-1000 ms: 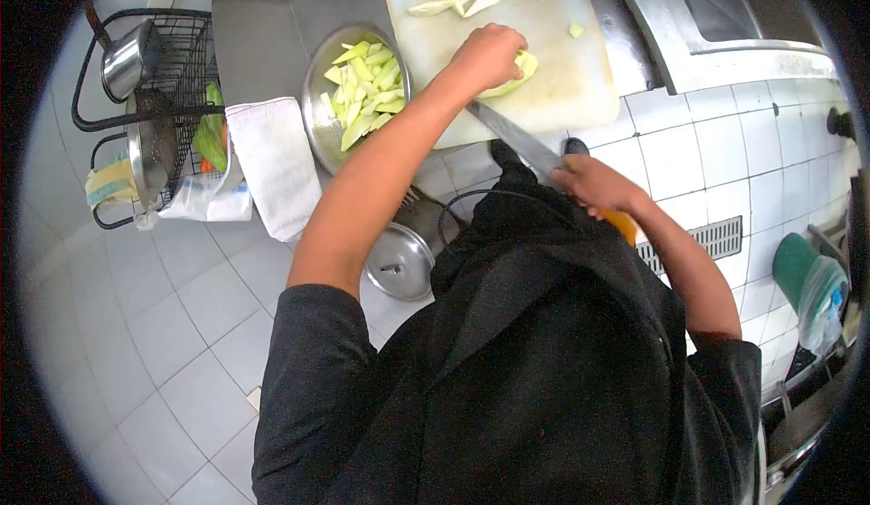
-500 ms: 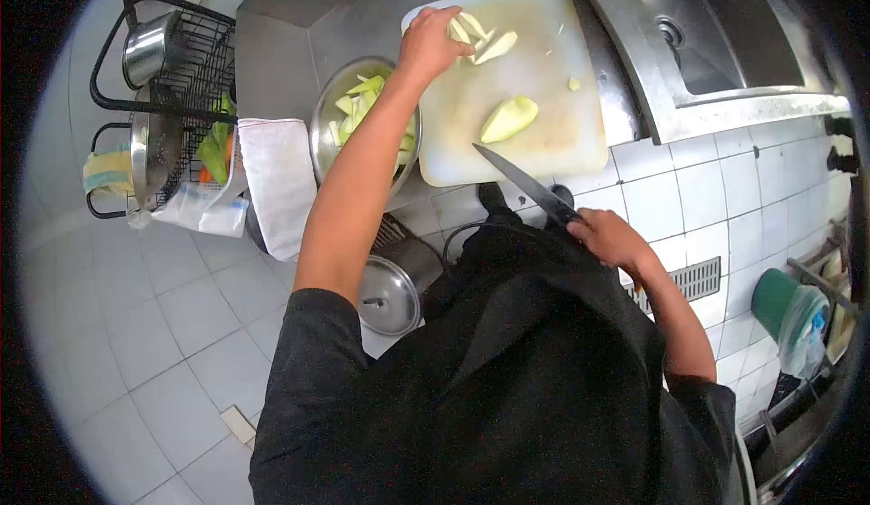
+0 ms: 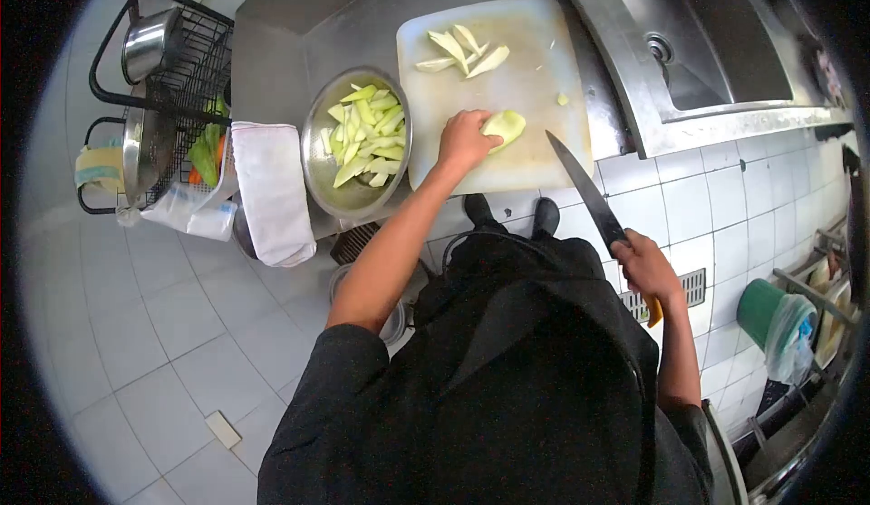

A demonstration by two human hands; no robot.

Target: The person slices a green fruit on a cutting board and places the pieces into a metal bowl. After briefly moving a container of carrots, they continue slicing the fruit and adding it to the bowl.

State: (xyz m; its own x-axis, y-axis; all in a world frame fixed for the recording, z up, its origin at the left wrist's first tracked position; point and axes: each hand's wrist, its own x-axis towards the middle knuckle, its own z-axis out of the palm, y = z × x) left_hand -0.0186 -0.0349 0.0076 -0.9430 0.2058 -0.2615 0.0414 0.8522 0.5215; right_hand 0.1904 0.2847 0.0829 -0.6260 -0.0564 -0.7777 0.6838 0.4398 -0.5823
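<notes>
On the white cutting board [image 3: 544, 161], my left hand [image 3: 465, 141] has its fingers closed around the left end of a pale green vegetable piece [image 3: 504, 127]. Several cut wedges [image 3: 464, 49] of the same pale colour lie at the board's far side. My right hand [image 3: 645, 265] grips a large kitchen knife [image 3: 587, 188] by its handle, whose yellow end shows below the fist. The blade points up and left, its tip over the board's right part, apart from the vegetable. Left of the board, a metal bowl [image 3: 319, 174] holds many green cut pieces [image 3: 362, 138].
A folded white cloth [image 3: 272, 188] hangs at the counter's left edge. Beyond it stands a black wire rack [image 3: 195, 61] with a metal pot [image 3: 152, 45]. At right is a steel sink [image 3: 716, 38]. A green bucket [image 3: 759, 310] stands on the lower right.
My left hand has left the wedges at the far side and come down to the vegetable piece near the board's front. The knife has swung right, its blade now steeper.
</notes>
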